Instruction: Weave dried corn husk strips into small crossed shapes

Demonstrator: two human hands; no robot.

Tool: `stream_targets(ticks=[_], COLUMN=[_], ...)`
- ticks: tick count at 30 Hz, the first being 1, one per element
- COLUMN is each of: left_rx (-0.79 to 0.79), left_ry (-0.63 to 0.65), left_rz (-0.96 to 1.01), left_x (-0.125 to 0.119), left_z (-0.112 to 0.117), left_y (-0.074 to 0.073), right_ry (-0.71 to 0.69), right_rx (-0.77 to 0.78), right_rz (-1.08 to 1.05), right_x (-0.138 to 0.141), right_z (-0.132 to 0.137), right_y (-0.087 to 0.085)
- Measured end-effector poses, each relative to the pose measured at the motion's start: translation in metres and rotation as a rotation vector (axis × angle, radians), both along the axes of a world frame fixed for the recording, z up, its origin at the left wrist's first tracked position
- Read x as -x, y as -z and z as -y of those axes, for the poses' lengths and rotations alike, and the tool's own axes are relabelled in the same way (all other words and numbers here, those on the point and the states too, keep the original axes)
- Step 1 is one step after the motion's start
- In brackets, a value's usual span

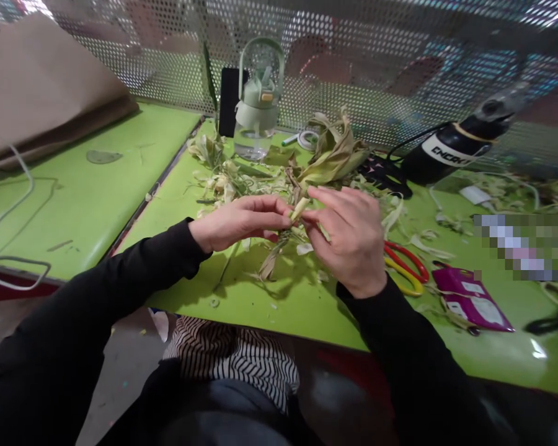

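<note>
My left hand (246, 222) pinches a small piece of pale yellow-green corn husk (299, 209) between thumb and fingertips. From the right, my right hand (346, 232) closes its thumb and index finger on the same piece, with its other fingers loosely curled above. Below the hands, a dry brownish husk strip (268, 263) hangs or lies close to the table; I cannot tell which. Behind them rests a larger bundle of dried husks (335, 158), with shredded husk scraps (225, 183) scattered around. Scissors with red and yellow handles (407, 266) lie beside my right wrist, their blades hidden.
On the green table (242, 316) stand a pale green water bottle (256, 111), a dark phone (231, 102) and a black bottle (451, 152). A purple packet (472, 297) lies at right. Brown paper (51, 87) and a white cable (16, 210) are left. A perforated screen (167, 56) runs behind.
</note>
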State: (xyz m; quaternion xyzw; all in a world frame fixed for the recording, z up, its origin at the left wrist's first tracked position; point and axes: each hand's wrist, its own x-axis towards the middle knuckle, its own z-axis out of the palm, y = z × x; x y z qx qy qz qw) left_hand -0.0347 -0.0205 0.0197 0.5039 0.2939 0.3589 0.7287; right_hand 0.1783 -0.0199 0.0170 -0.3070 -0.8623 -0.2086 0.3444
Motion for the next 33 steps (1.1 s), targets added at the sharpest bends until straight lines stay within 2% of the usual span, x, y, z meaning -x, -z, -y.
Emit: stream_targets(ticks=[2, 4, 7, 10, 12, 13, 15, 19, 21, 24, 28, 30, 33], left_rx=[-0.079, -0.167, -0.23, -0.2, -0.157, -0.131, -0.081, -0.089, -0.138, -0.2, -0.243, -0.261, -0.331], left_ry=[0.003, -0.005, -0.019, -0.022, -0.041, -0.056, -0.096, -0.147, -0.129, -0.046, 0.029, -0.008, -0.131], left_rz=[-0.066, -0.144, -0.193, -0.176, -0.155, -0.143, -0.123, -0.109, -0.107, -0.13, -0.187, -0.209, -0.307], left_x=[-0.002, -0.002, -0.001, 0.0, 0.0, 0.0, 0.0, 0.002, 0.002, -0.001, -0.005, -0.004, -0.002], left_z=[0.0, 0.0, 0.0, -0.001, -0.003, -0.003, -0.005, -0.004, -0.001, 0.002, 0.003, 0.001, -0.002], left_y=[0.003, 0.004, 0.003, 0.003, 0.004, 0.005, 0.006, 0.002, 0.001, 0.001, 0.004, 0.004, 0.006], right_ry=[-0.011, -0.046, -0.087, -0.094, -0.083, -0.076, -0.044, 0.125, 0.152, 0.075, -0.004, -0.015, -0.031], right_rx=[0.059, 0.186, 0.564, 0.984, 1.109, 1.119, 1.037, 0.642, 0.535, 0.589, 0.72, 0.748, 0.685], right_rz=[-0.008, -0.073, -0.271, -0.421, -0.432, -0.427, -0.437, -0.369, -0.267, -0.205, -0.289, -0.285, -0.173], right_x=[0.002, 0.003, 0.002, -0.004, -0.01, -0.012, -0.015, -0.014, -0.01, -0.004, -0.002, -0.004, -0.007], right_z=[0.003, 0.006, 0.007, 0.003, -0.001, -0.002, -0.004, -0.002, 0.0, 0.004, 0.006, 0.005, 0.004], right_y=[0.001, 0.0, -0.003, -0.007, -0.009, -0.011, -0.012, -0.011, -0.008, -0.005, -0.006, -0.008, -0.012])
